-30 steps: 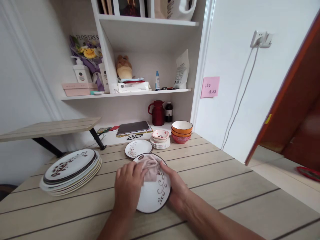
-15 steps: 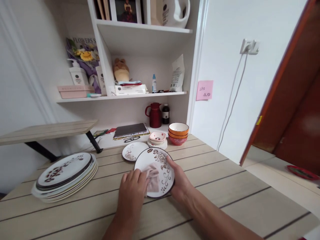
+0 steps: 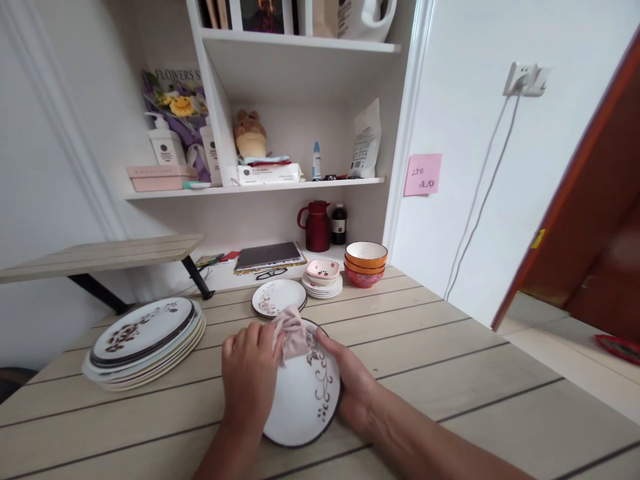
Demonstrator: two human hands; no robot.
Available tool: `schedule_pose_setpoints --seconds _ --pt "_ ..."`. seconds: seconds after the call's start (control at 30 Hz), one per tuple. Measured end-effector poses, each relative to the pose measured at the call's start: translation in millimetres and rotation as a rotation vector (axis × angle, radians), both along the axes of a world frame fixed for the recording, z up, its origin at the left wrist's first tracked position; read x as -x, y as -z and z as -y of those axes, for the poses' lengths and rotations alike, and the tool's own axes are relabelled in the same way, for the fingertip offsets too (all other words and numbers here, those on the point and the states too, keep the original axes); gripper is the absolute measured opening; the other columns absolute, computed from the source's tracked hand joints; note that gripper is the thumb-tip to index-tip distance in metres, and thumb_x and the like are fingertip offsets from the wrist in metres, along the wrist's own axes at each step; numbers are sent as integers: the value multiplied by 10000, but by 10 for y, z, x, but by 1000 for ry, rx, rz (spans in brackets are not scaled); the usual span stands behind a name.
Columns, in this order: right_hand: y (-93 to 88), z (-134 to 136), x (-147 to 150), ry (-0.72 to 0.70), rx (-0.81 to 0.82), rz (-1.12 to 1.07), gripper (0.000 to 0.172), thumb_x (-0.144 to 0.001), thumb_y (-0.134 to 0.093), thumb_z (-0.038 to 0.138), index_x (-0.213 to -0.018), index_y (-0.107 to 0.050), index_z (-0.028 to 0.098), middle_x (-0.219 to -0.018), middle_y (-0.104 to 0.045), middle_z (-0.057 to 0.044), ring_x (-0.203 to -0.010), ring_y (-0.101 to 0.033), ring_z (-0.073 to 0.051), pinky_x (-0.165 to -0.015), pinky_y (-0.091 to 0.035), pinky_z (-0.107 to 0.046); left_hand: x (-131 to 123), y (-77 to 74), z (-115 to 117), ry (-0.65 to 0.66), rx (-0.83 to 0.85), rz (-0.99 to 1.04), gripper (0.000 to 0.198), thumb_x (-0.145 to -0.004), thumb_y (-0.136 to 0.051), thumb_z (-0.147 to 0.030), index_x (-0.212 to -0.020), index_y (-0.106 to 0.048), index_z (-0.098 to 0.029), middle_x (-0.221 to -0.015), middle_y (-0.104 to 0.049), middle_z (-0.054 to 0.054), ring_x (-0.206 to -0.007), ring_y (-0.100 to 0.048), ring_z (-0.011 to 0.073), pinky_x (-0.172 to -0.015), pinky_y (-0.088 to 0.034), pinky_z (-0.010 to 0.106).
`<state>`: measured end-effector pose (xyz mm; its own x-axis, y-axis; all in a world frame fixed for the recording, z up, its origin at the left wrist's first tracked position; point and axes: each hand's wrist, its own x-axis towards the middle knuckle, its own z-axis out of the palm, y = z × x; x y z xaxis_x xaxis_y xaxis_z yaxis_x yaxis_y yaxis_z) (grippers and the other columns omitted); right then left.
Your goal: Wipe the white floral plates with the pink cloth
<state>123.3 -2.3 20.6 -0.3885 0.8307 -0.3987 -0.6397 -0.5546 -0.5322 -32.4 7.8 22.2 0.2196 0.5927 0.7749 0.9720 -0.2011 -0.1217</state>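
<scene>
A white plate (image 3: 295, 407) with a dark rim and brown floral print is tilted toward me above the table. My right hand (image 3: 356, 383) grips its right edge, thumb on the face and fingers behind. My left hand (image 3: 253, 373) is closed on a pink cloth (image 3: 291, 337), which lies against the plate's upper left part. The fingertips of that hand are partly hidden by the cloth. Just behind stands a short stack of smaller floral plates (image 3: 280, 297).
Stacked large plates (image 3: 145, 333) stand at left beside a small raised shelf (image 3: 100, 257). Farther back are small dishes (image 3: 323, 280), stacked bowls (image 3: 366, 263), glasses (image 3: 271, 273), a laptop (image 3: 267, 255), a red jug (image 3: 317, 227) and a dark bottle (image 3: 339, 225).
The plate has come lower and closer to me. My left hand and the cloth have shifted from the plate's lower middle to its upper left edge. The view has turned slightly left.
</scene>
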Motion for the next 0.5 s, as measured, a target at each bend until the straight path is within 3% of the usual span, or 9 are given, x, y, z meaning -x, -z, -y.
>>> schedule_pose_setpoints --seconds 0.2,0.33,0.5 --pt "-19 -117 -148 133 5 -46 454 -841 -569 446 -1131 -635 103 -926 -757 -117 -872 -712 -229 -891 -502 -383 0 43 -16 -14 103 -43 98 -888 -558 -269 -851 -632 -216 -782 -601 36 -763 -538 220 -690 -344 342" --pt "-36 -196 -259 259 -26 -58 404 -853 -558 434 -1108 -643 133 -937 -759 -97 -847 -716 -221 -877 -515 -381 -71 116 -16 75 204 -34 89 -886 -565 -261 -846 -629 -215 -808 -605 28 -764 -556 198 -692 -376 321" --pt "-40 -167 -244 190 -57 -63 431 -859 -539 450 -1090 -648 102 -925 -756 -118 -846 -712 -231 -859 -521 -381 -174 217 19 229 221 -66 16 -861 -605 -223 -849 -615 -222 -818 -607 9 -760 -569 190 -690 -403 315"
